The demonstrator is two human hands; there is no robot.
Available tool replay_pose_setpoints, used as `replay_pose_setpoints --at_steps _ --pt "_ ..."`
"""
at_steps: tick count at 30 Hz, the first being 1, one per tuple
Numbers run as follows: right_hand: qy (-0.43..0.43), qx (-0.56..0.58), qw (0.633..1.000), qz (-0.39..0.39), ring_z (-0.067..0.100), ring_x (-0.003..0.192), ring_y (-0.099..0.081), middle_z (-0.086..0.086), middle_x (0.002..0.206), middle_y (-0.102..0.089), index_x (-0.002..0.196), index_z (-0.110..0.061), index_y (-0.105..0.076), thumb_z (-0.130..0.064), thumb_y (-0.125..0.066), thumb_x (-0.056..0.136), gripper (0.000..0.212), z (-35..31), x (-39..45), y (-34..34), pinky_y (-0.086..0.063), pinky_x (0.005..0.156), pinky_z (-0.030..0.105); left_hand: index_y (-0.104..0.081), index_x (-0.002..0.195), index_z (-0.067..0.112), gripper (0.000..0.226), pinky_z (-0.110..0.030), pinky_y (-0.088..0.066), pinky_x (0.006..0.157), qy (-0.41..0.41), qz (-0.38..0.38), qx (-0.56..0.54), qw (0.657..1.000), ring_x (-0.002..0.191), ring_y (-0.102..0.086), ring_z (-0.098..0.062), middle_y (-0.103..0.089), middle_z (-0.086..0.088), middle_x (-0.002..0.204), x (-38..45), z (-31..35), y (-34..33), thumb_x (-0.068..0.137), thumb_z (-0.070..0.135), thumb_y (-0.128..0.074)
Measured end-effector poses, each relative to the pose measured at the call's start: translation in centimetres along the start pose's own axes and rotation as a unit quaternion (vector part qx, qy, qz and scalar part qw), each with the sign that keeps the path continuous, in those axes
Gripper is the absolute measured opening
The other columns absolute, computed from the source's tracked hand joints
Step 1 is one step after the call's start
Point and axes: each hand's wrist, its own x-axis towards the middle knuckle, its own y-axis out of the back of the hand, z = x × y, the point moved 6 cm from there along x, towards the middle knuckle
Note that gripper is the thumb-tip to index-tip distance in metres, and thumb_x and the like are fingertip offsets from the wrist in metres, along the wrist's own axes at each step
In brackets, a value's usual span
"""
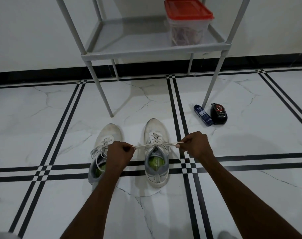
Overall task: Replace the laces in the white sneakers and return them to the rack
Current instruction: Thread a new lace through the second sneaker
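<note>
Head view. Sneakers, white, two, side by side on the tiled floor, toes toward the rack.
Right sneaker: upright, green insole showing, laced; its lace is drawn taut to both sides across the top eyelets.
Left hand: fingers curled, pinching the lace's left end just above the gap between the shoes.
Right hand: fingers curled, pinching the lace's right end, just beside the shoe's outer edge.
Left sneaker: partly hidden by the left forearm, laces loose over the tongue.
Rack: grey, its shelf holds a clear tub with a red lid, contents indistinct.
Blue tube and black polish container: on the floor, on either side of the rack's front right leg.
</note>
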Motion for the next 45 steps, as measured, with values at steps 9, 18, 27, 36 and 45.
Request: replay_pose_setpoints --at_steps 9,18,27,36,45 --pt "-0.046 0.069 0.997 -0.011 0.007 0.048 -0.065 0.009 0.062 -0.073 0.078 -0.001 -0.077 -0.017 -0.088 0.072 0.020 1.8 0.1 -0.8 -0.049 0.049 0.013 -0.081 0.086 0.012 0.009 -0.022 -0.043 0.063 0.000 -0.036 0.061 0.998 0.061 -0.065 -0.013 -0.072 -0.001 0.067 0.0 -1.0 -0.9 0.088 0.016 -0.073" --pt "-0.114 0.307 0.917 -0.230 0.030 0.094 -0.074 0.022 0.104 -0.074 0.111 0.002 -0.069 -0.004 -0.072 0.087 0.026 0.3 -1.1 -1.5 -0.061 0.075 0.030 -0.073 0.111 0.010 0.030 -0.029 -0.060 0.080 0.058 -0.158 -0.320 0.932 0.095 -0.074 -0.026 -0.077 -0.011 0.101 -0.3 1.1 -2.0 0.085 -0.004 -0.074" --pt "-0.025 0.211 0.967 -0.142 0.036 0.083 -0.075 0.023 0.086 -0.075 0.095 0.007 -0.074 -0.003 -0.081 0.078 0.021 0.6 -0.2 -0.9 -0.063 0.077 0.038 -0.078 0.095 0.010 0.009 -0.023 -0.058 0.074 0.026 -0.078 -0.366 0.927 0.077 -0.072 -0.025 -0.070 -0.030 0.084 -0.7 1.2 -1.7 0.091 0.007 -0.071" --pt "-0.018 0.086 0.996 -0.005 0.020 0.059 -0.072 0.014 0.068 -0.074 0.083 0.001 -0.077 -0.004 -0.081 0.079 0.007 1.2 0.7 -1.5 -0.063 0.066 0.034 -0.077 0.103 0.000 0.018 -0.037 -0.059 0.087 0.123 -0.035 -0.355 0.926 0.087 -0.076 -0.030 -0.077 -0.018 0.086 -0.6 -2.5 -3.2 0.087 0.007 -0.076" --pt "0.155 0.025 0.984 -0.083 0.006 0.119 -0.050 -0.007 0.131 -0.052 0.137 -0.017 -0.059 -0.022 -0.073 0.090 0.049 -1.1 -0.6 -4.4 -0.036 0.095 0.001 -0.068 0.124 0.039 0.038 -0.045 -0.060 0.090 0.084 -0.125 -0.281 0.948 0.106 -0.070 -0.017 -0.065 0.007 0.127 -0.5 -0.7 -6.1 0.087 0.036 -0.078"
